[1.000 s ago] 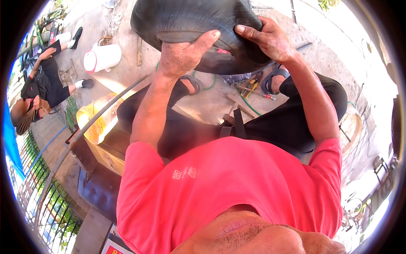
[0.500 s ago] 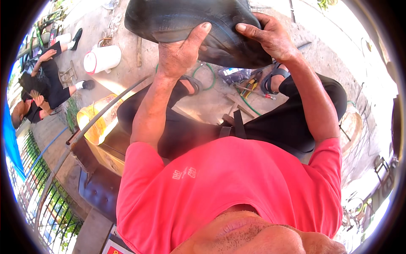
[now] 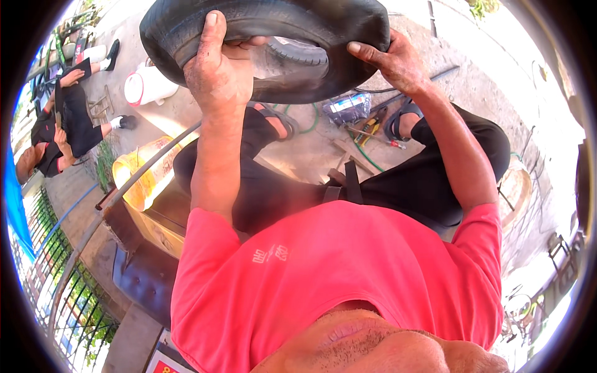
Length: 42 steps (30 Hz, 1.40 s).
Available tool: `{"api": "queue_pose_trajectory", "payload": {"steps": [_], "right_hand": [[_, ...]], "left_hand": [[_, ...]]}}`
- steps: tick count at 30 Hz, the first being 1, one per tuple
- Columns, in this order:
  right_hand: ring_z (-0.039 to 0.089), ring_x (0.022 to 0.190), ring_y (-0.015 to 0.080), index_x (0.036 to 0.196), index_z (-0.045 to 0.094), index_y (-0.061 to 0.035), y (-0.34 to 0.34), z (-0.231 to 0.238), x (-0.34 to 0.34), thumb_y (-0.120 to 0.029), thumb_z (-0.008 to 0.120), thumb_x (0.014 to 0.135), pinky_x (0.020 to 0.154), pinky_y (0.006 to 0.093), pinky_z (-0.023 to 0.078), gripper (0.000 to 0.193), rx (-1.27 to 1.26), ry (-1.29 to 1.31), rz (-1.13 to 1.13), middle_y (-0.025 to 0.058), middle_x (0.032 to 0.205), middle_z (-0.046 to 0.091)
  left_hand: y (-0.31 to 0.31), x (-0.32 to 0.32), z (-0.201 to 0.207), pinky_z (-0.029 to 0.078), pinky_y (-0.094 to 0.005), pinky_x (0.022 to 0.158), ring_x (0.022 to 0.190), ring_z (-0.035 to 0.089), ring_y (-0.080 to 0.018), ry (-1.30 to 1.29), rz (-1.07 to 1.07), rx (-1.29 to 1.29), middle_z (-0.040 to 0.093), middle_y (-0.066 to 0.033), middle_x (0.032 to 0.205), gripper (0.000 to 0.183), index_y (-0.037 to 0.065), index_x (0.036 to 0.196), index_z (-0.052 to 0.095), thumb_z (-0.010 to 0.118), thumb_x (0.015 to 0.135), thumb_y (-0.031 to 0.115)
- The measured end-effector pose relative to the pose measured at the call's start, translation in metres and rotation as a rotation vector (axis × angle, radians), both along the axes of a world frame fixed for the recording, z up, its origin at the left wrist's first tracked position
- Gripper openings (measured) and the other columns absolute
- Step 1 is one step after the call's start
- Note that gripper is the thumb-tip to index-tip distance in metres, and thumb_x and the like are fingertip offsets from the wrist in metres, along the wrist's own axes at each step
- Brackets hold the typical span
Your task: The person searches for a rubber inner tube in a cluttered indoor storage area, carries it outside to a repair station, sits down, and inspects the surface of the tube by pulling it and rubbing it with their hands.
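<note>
Up in front of me I hold a black rubber tyre (image 3: 292, 15), its ring running past the top edge of the head view. My left hand (image 3: 221, 71) is closed on its left side, thumb pointing up across the sidewall. At the right, my right hand (image 3: 398, 62) grips the rim, with the thumb on the near face and the other fingers partly hidden behind. A treaded curve of rubber (image 3: 301, 52) shows through the opening; I cannot tell whether it belongs to the same tyre.
Between my feet lie hand tools (image 3: 368, 128), a dark wrapped packet (image 3: 346, 109) and a green hose (image 3: 370, 160). To the left are a yellow bucket (image 3: 140, 183), a white tub (image 3: 149, 86), a curved bar (image 3: 149, 163) and a seated person (image 3: 78, 118).
The tyre has turned so that its open centre shows, and it reaches further left. My left hand has moved left and slightly up; my right hand keeps its hold.
</note>
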State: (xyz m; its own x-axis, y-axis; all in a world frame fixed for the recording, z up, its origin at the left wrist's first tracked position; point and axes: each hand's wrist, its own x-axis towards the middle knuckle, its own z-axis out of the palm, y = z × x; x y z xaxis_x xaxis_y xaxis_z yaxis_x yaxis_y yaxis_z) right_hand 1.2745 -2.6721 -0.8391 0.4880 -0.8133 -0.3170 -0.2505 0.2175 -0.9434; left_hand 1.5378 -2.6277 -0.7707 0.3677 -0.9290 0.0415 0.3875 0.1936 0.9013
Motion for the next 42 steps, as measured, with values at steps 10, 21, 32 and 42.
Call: {"api": "queue_pose_trajectory", "payload": {"steps": [10, 21, 32, 42], "right_hand": [[0.066, 0.083, 0.0111, 0.109, 0.069, -0.0004, -0.001, 0.009, 0.002, -0.036, 0.071, 0.094, 0.079, 0.0283, 0.053, 0.039, 0.116, -0.203, -0.048, 0.0045, 0.095, 0.072], [0.067, 0.083, 0.0132, 0.112, 0.067, 0.0006, -0.003, 0.012, -0.006, -0.031, 0.072, 0.093, 0.078, 0.0295, 0.055, 0.038, 0.159, -0.252, 0.06, 0.0061, 0.095, 0.072], [0.068, 0.092, 0.0156, 0.119, 0.066, 0.0, -0.001, 0.02, -0.009, -0.03, 0.077, 0.086, 0.087, 0.0305, 0.053, 0.047, -0.015, -0.097, 0.016, 0.0095, 0.102, 0.073], [0.064, 0.089, 0.0114, 0.113, 0.069, -0.0007, -0.003, -0.003, -0.004, -0.032, 0.075, 0.089, 0.083, 0.029, 0.051, 0.039, -0.043, -0.057, -0.014, 0.0045, 0.095, 0.072]], "left_hand": [[0.015, 0.01, -0.017, 0.037, -0.0472, 0.111, 0.124, 0.054, -0.0245, -0.074, -0.364, -0.106, 0.059, -0.0052, 0.131, 0.062, 0.007, 0.14, 0.049, 0.077, 0.085, 0.016], [0.015, -0.026, -0.011, 0.053, -0.0271, 0.077, 0.08, 0.066, -0.0147, -0.702, -0.238, -0.1, 0.073, -0.0038, 0.09, 0.017, 0.002, 0.097, 0.074, 0.079, 0.084, 0.009], [0.006, -0.015, -0.013, 0.059, -0.0417, 0.067, 0.089, 0.069, -0.0236, -0.122, -0.099, 0.087, 0.069, -0.0083, 0.104, 0.026, 0.002, 0.121, 0.062, 0.062, 0.096, 0.009], [0.0, 0.005, 0.002, 0.058, -0.0462, 0.076, 0.099, 0.068, -0.0266, -0.019, -0.093, -0.041, 0.068, -0.0085, 0.116, 0.032, 0.006, 0.129, 0.058, 0.059, 0.097, 0.012]]}}
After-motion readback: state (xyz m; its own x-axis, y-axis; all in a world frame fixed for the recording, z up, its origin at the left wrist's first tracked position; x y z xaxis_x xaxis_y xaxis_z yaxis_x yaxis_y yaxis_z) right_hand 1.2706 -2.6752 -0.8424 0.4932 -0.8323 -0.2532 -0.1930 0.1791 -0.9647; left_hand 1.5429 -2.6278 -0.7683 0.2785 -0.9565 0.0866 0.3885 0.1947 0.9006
